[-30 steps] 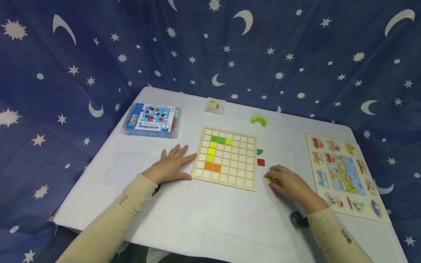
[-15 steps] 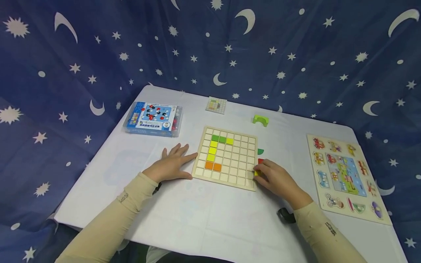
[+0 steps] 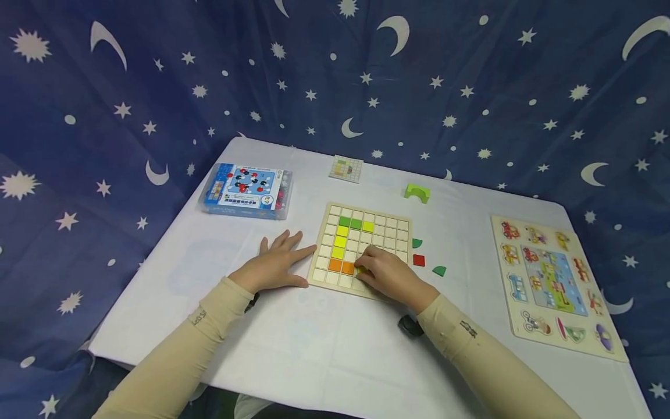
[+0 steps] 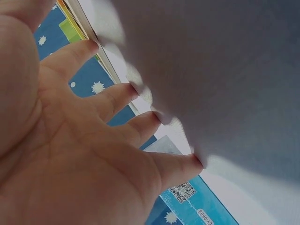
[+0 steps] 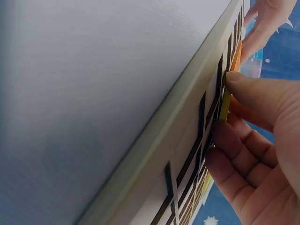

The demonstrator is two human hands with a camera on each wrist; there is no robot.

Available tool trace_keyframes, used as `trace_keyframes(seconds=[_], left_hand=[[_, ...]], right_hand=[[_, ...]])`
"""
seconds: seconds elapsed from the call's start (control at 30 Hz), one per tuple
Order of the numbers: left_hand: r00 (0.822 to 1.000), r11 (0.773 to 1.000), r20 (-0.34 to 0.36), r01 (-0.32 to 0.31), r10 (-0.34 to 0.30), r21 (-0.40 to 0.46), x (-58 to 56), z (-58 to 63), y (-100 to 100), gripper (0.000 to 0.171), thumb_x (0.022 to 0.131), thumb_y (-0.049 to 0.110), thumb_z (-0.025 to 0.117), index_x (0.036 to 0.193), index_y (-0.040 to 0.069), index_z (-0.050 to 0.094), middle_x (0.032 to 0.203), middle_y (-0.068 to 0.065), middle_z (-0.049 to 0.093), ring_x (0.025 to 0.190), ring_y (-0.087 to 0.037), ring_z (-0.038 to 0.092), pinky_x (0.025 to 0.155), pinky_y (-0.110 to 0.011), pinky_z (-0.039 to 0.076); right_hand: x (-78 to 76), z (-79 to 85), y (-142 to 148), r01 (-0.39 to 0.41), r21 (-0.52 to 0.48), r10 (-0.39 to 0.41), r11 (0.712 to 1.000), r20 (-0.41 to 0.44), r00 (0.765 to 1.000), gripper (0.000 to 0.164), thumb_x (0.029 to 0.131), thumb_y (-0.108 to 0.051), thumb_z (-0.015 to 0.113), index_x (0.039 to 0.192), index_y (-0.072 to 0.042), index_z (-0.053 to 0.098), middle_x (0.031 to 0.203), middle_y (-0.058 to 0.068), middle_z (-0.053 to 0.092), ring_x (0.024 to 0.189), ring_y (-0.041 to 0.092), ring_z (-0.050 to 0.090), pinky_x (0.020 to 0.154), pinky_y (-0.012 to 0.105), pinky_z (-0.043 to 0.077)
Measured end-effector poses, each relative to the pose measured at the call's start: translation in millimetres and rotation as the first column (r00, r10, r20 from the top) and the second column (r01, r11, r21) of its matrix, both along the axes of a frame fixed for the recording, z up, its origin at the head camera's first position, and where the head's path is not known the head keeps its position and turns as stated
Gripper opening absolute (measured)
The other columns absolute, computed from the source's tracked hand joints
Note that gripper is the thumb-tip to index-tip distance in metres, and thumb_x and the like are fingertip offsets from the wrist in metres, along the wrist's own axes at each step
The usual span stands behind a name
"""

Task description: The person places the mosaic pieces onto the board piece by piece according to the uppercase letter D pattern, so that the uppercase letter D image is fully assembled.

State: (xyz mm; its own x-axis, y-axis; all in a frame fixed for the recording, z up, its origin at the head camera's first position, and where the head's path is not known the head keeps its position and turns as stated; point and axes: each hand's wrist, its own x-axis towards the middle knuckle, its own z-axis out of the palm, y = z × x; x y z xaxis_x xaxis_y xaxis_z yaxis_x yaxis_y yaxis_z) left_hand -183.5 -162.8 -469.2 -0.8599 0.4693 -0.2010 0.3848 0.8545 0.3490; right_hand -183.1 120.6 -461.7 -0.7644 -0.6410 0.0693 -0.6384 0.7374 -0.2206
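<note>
A wooden grid board lies mid-table, with green, yellow and orange square tiles set in an angular C shape on it. Over its lower middle, my right hand pinches a yellow tile between thumb and fingers, right beside the orange tile. In the right wrist view the tile is close against the board's face. My left hand lies on the cloth with fingers spread, its index fingertip at the board's left edge. The left wrist view shows its palm and straight fingers.
Right of the board lie a red square tile and two green quarter-round pieces, one of them a green piece. Behind are a pattern card and a green arch block. A boxed set stands left, a picture puzzle right.
My right hand has carried the yellow tile leftward from the table right of the board to the cell beside the orange tiles. The left hand stays in place.
</note>
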Motion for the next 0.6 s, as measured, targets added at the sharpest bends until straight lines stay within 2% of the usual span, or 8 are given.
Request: trace_keyframes(seconds=[0.27,0.43,0.6], left_hand=[[1.0,1.0,0.002,0.001,-0.001,-0.005,0.7,2.0,1.0,0.082,0.07,0.061,0.063,0.141,0.036,0.029,0.153,-0.009,0.014,0.14,-0.036,0.005,0.1,-0.07,0.006],[1.0,1.0,0.006,0.0,0.0,-0.007,0.5,1.1,0.4,0.083,0.07,0.062,0.063,0.141,0.037,0.028,0.153,-0.008,0.013,0.14,-0.035,0.004,0.1,-0.07,0.006],[1.0,1.0,0.005,-0.004,0.004,-0.008,0.0,0.2,0.4,0.083,0.07,0.062,0.063,0.141,0.037,0.028,0.153,-0.008,0.013,0.14,-0.035,0.003,0.101,-0.07,0.006]], right_hand=[[1.6,3.4,0.0,0.076,-0.005,-0.075,0.997,0.053,0.996,0.033,0.077,-0.032,0.071,0.108,-0.02,0.065,0.095,-0.006,0.056,0.076,0.006,0.048,0.072,0.021,0.047],[2.0,8.8,4.3,0.11,0.008,-0.11,0.994,0.062,0.992,0.023,0.079,-0.024,0.07,0.101,-0.02,0.068,0.093,-0.007,0.058,0.079,0.007,0.052,0.075,0.025,0.048],[0.2,5.8,6.8,0.084,0.019,-0.085,0.996,0.038,0.996,0.016,0.08,-0.019,0.069,0.096,-0.021,0.071,0.09,-0.009,0.06,0.081,0.007,0.053,0.078,0.025,0.049]])
